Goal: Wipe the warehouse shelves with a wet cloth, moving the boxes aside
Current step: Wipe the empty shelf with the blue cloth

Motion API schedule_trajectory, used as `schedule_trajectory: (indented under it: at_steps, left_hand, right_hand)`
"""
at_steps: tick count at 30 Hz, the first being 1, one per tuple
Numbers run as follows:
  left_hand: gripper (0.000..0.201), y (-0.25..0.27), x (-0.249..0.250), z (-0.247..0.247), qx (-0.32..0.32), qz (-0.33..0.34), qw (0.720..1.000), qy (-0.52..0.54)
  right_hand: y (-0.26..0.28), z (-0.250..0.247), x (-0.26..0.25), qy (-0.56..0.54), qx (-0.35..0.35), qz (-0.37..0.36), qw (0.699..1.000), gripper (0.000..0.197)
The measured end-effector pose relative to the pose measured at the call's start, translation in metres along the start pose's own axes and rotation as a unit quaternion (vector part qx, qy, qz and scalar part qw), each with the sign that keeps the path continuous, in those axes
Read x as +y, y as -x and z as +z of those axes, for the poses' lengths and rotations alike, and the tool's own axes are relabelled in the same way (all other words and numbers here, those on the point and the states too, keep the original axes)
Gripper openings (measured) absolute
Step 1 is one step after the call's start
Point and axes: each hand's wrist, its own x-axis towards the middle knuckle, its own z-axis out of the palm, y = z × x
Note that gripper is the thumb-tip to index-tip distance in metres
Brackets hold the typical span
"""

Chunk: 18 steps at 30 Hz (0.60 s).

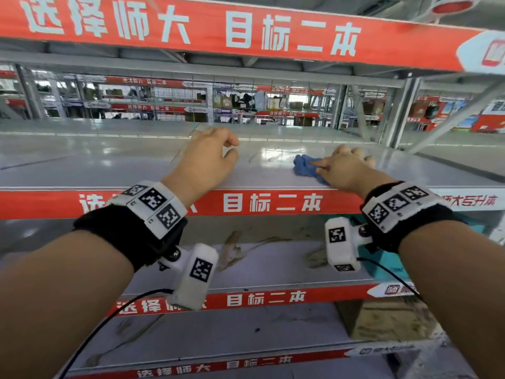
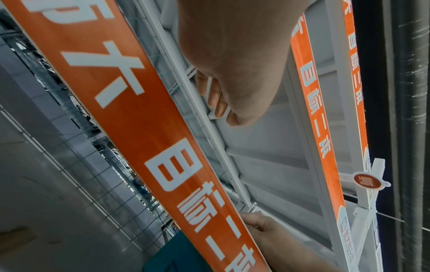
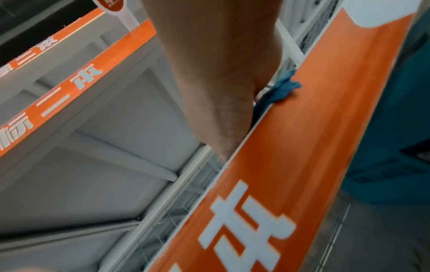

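head view: the right hand (image 1: 345, 166) lies on the blue cloth (image 1: 306, 166), its fingers curled down over the bunched fabric, near the front edge of the shelf (image 1: 109, 165) at chest height. the left hand (image 1: 207, 157) holds nothing; it rests at the shelf's front edge with fingers loosely curled. the shelf surface around the cloth shines, probably wet, so this stretch appears wiped; the far right part looks duller and likely remains. no boxes stand on this shelf, so open room runs to both sides and back to the wire mesh (image 1: 273, 105) behind. the lower shelf (image 1: 273, 263) shows brown smears and is judged not yet cleaned; a teal box (image 1: 388, 263) sits at its right end and would need shifting aside. left wrist view: the left hand (image 2: 232, 82) shows from below, fingertips bent, gripping nothing, with the orange edge strip (image 2: 130, 110) beside it; the right hand (image 2: 263, 226) is seen farther along the same strip. right wrist view: the cloth (image 3: 281, 90) pokes over the strip (image 3: 302, 147) under the right hand (image 3: 221, 73); the grip itself is hidden here. the teal box (image 3: 395, 128) lies below. the strip forms a hard front edge; the shelf above limits lift.
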Motion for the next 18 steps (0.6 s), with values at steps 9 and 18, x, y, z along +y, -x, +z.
schedule_trajectory:
  at_steps: [9,18]
  left_hand:
    - [0.023,-0.02,0.021,0.015,-0.016,0.006,1.0,-0.024]
    - [0.021,-0.055,0.04,0.029,-0.003,0.012,1.0,-0.011]
  right_hand:
    - [-0.013,-0.023,-0.025,-0.205,-0.073,-0.208,0.953,0.028]
    - [-0.077,-0.039,0.044,0.02,-0.09,-0.196,0.976,0.039]
